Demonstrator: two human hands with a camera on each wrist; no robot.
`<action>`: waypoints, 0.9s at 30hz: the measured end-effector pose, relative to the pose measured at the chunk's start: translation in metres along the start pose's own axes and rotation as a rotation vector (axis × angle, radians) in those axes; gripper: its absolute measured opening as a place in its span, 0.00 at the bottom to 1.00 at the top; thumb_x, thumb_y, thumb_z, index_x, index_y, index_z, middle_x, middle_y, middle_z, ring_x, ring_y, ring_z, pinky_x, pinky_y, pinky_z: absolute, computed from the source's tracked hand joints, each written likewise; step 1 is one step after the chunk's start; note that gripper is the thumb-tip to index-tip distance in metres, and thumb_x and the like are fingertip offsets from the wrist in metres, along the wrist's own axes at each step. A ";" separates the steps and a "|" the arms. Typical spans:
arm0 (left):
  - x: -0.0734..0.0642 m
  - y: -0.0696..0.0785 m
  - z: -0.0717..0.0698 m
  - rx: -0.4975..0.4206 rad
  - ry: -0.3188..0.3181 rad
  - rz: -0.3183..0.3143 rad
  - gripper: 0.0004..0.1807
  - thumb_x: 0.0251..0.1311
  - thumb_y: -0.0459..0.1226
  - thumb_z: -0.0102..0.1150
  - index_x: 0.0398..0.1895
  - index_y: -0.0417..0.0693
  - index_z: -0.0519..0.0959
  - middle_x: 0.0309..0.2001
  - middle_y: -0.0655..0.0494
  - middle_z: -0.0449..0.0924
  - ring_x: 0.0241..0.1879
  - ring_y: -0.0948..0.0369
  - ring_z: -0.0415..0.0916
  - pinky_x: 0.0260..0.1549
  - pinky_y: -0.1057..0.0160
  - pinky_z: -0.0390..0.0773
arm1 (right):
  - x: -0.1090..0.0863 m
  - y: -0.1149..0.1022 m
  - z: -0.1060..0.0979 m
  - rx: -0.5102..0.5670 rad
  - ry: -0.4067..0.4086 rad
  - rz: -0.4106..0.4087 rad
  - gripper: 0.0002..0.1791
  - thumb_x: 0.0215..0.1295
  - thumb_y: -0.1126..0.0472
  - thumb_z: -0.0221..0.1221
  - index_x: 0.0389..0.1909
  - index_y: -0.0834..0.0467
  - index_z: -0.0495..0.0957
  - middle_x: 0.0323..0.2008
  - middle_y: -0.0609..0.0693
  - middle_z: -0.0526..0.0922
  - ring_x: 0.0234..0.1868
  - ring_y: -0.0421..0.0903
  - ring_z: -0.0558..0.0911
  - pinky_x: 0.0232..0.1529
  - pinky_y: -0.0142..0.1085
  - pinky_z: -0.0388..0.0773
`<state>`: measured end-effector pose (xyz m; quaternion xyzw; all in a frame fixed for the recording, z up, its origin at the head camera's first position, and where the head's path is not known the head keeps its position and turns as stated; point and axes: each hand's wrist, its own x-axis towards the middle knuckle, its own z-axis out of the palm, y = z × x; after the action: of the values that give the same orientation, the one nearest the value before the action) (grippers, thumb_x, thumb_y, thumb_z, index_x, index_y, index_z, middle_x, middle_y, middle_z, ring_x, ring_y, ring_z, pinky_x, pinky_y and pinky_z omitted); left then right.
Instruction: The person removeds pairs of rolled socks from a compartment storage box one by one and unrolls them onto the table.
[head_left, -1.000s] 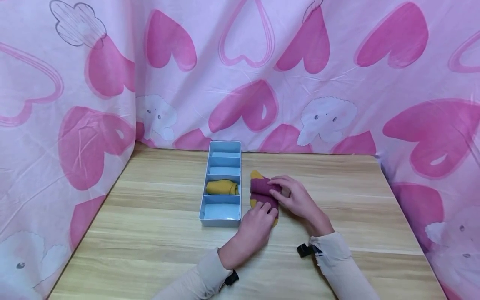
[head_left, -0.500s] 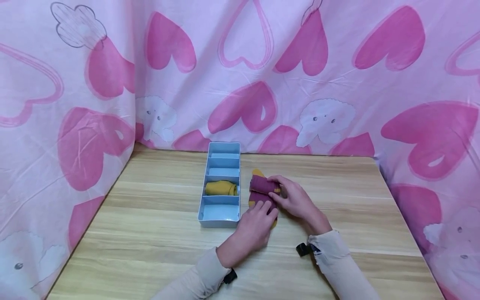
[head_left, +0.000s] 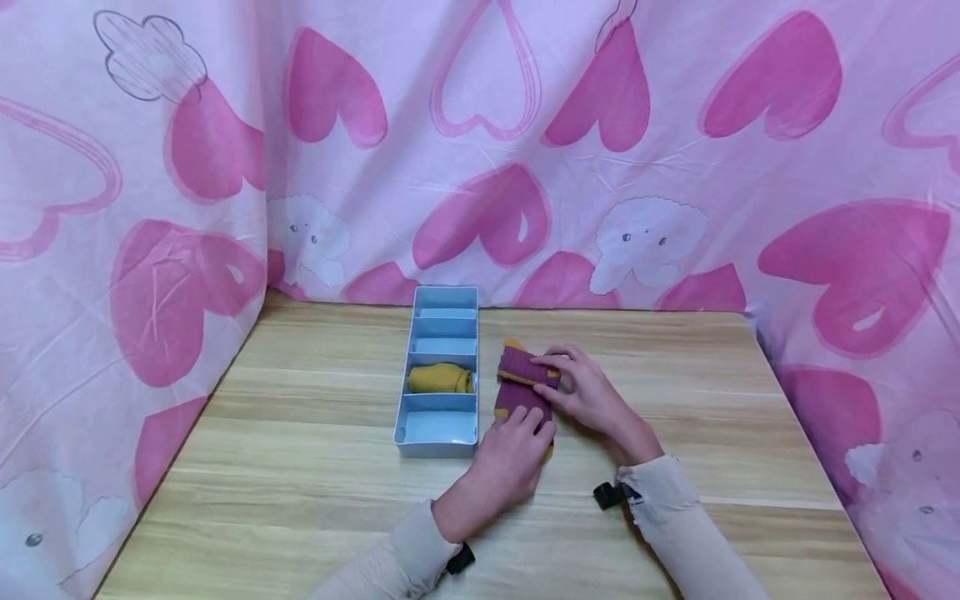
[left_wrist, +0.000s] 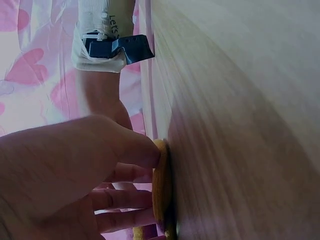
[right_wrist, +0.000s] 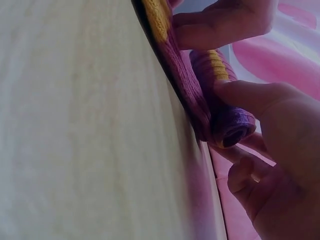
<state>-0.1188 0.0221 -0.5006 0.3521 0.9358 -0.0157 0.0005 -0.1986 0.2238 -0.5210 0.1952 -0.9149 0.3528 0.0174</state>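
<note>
Half-rolled maroon-and-mustard sock (head_left: pixel 521 395) on wooden table (head_left: pixel 300 500), just right of blue divided box (head_left: pixel 437 451). Right hand (head_left: pixel 592 393), nearer roll, grips its right end, thumb against fingers; roll's axis crosswise. Left hand (head_left: pixel 508 450) rests relaxed fingers on flat, nearer portion.

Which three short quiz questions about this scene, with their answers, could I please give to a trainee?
1. True or false: the yellow roll lies inside the blue box.
2. How many compartments does the box have? A) three B) four C) five
3. Which hand holds the rolled part of the purple fabric?

Key:
1. True.
2. B.
3. The right hand.
</note>
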 end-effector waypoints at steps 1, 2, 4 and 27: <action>0.000 0.000 0.000 -0.002 -0.003 -0.002 0.23 0.72 0.48 0.67 0.66 0.58 0.78 0.60 0.57 0.79 0.58 0.59 0.76 0.55 0.57 0.87 | 0.001 0.001 0.000 0.016 0.008 -0.006 0.28 0.70 0.54 0.73 0.70 0.46 0.82 0.65 0.52 0.80 0.66 0.53 0.80 0.70 0.56 0.77; 0.000 0.000 0.000 -0.003 -0.005 -0.004 0.22 0.72 0.48 0.67 0.66 0.58 0.78 0.60 0.57 0.79 0.57 0.59 0.76 0.55 0.57 0.88 | 0.002 0.002 0.001 0.032 0.016 -0.011 0.28 0.71 0.54 0.73 0.70 0.47 0.81 0.64 0.51 0.81 0.65 0.52 0.81 0.69 0.55 0.78; 0.000 0.001 0.000 -0.005 -0.005 -0.010 0.22 0.71 0.48 0.68 0.64 0.58 0.78 0.59 0.58 0.79 0.57 0.59 0.76 0.53 0.57 0.88 | 0.003 0.004 0.002 0.072 0.028 -0.019 0.27 0.72 0.55 0.72 0.70 0.49 0.79 0.63 0.50 0.83 0.64 0.51 0.83 0.67 0.53 0.81; -0.008 0.009 -0.007 0.002 -0.085 -0.005 0.25 0.69 0.48 0.71 0.66 0.61 0.76 0.62 0.60 0.77 0.59 0.57 0.72 0.53 0.52 0.87 | 0.009 0.008 -0.002 0.038 0.103 0.005 0.19 0.71 0.55 0.72 0.61 0.49 0.88 0.64 0.53 0.83 0.66 0.55 0.82 0.66 0.56 0.80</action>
<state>-0.1068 0.0244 -0.4937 0.3488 0.9358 -0.0316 0.0398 -0.2096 0.2273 -0.5232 0.1750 -0.9064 0.3797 0.0597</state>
